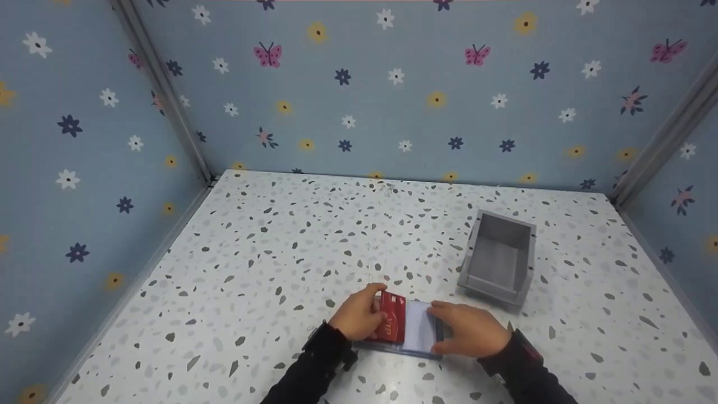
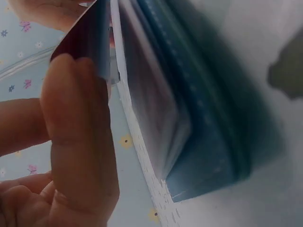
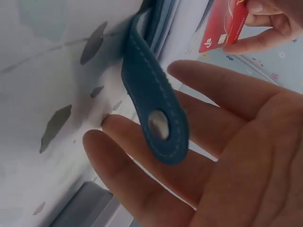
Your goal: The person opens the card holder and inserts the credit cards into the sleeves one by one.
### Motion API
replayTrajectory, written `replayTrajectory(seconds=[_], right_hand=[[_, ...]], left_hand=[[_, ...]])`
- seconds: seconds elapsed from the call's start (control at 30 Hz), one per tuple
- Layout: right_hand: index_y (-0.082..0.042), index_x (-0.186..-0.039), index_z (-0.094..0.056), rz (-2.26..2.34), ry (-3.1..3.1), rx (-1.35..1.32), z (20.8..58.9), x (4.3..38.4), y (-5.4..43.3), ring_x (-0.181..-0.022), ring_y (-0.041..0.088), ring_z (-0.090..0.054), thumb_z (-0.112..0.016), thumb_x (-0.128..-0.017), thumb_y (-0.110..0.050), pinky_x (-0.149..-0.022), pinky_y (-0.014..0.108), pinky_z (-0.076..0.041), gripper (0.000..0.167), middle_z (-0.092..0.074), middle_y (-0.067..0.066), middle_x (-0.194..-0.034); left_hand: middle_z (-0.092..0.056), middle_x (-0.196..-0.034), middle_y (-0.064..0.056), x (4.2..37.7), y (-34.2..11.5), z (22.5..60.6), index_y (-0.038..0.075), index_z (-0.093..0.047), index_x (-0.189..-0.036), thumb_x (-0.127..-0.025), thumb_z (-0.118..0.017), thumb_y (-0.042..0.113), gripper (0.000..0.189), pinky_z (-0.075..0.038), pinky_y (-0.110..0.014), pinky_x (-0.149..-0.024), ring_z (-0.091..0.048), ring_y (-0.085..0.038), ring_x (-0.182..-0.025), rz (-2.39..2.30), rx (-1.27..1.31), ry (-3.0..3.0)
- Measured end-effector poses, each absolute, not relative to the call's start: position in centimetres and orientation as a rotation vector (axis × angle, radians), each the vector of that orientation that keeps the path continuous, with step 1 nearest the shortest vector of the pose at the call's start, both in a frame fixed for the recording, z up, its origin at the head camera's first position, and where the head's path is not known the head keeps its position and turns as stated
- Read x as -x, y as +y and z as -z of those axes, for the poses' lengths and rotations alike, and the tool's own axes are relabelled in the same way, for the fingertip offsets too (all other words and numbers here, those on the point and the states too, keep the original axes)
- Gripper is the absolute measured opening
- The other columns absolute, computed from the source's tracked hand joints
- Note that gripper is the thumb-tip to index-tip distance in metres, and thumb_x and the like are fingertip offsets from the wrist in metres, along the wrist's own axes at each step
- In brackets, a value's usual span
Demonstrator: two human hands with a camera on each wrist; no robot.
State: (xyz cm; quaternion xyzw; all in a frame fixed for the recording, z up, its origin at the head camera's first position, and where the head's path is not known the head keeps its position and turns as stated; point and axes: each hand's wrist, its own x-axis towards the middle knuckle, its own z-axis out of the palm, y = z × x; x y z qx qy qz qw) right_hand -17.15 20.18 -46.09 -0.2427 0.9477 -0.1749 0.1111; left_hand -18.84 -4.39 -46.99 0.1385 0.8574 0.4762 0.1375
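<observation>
A red card (image 1: 394, 318) with "VIP" lettering and a chip is pinched by my left hand (image 1: 356, 315), thumb against fingers. Beneath it lies an open blue card holder (image 1: 412, 353), its white inner sleeve (image 1: 419, 325) showing on the right half. Clear sleeves and stitched blue edging of the holder appear blurred in the left wrist view. At the holder's right edge is my right hand (image 1: 472, 330), fingers loosely extended. The right wrist view shows a blue strap (image 3: 152, 94) with a metal snap (image 3: 158, 125) in front of these fingers.
A grey open-topped box (image 1: 488, 287) stands behind and right of the right hand. The speckled white table (image 1: 280, 241) meets flower-patterned blue walls (image 1: 370, 101) at the back and both sides.
</observation>
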Motion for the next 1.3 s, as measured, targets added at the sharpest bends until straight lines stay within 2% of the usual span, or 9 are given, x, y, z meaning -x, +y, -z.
replayTrajectory(seconds=[0.43, 0.73, 1.03, 1.17, 1.3], right_hand=[[-0.002, -0.129, -0.061, 0.396, 2.854, 0.686, 46.6, 17.0, 19.3, -0.118, 0.041, -0.059, -0.084, -0.067, -0.031, -0.092, 0.06, -0.051, 0.071, -0.058, 0.019, -0.136], [-0.001, -0.126, -0.063, 0.398, 2.896, 0.729, 46.7, 16.8, 19.3, -0.116, 0.041, -0.061, -0.084, -0.065, -0.029, -0.09, 0.059, -0.052, 0.07, -0.06, 0.019, -0.133], [-0.002, -0.129, -0.061, 0.392, 2.882, 0.704, 46.8, 16.6, 19.4, -0.117, 0.043, -0.061, -0.082, -0.069, -0.03, -0.091, 0.062, -0.05, 0.07, -0.057, 0.019, -0.139], [-0.003, -0.129, -0.061, 0.394, 2.88, 0.702, 46.7, 16.7, 19.3, -0.116, 0.043, -0.061, -0.082, -0.069, -0.03, -0.092, 0.062, -0.05, 0.07, -0.057, 0.019, -0.139], [-0.003, -0.128, -0.062, 0.402, 2.885, 0.718, 46.7, 16.7, 19.3, -0.114, 0.043, -0.062, -0.082, -0.067, -0.03, -0.091, 0.061, -0.051, 0.069, -0.058, 0.019, -0.137]], left_hand=[[-0.053, -0.071, 0.0, 18.5, -3.9, 47.2, -0.004, -0.046, -0.139, -0.087, -0.062, -0.003, 0.054, -0.051, -0.024, -0.045, -0.055, -0.01, -0.047, -1.293, -0.358, 2.529], [-0.054, -0.07, 0.0, 18.3, -3.8, 47.2, -0.003, -0.045, -0.141, -0.086, -0.063, -0.003, 0.058, -0.05, -0.024, -0.044, -0.055, -0.009, -0.047, -1.307, -0.357, 2.533], [-0.056, -0.071, 0.001, 18.4, -3.5, 47.3, -0.003, -0.045, -0.141, -0.087, -0.062, -0.003, 0.057, -0.05, -0.024, -0.045, -0.055, -0.009, -0.048, -1.329, -0.364, 2.538], [-0.057, -0.07, -0.002, 18.5, -3.3, 47.3, -0.005, -0.051, -0.136, -0.083, -0.065, -0.002, 0.055, -0.049, -0.024, -0.057, -0.052, -0.009, -0.058, -1.255, -0.445, 2.612], [-0.062, -0.084, -0.011, 18.6, -3.1, 47.4, -0.01, -0.056, -0.13, -0.079, -0.067, -0.002, 0.053, -0.049, -0.027, -0.07, -0.052, -0.014, -0.074, -1.15, -0.504, 2.692]])
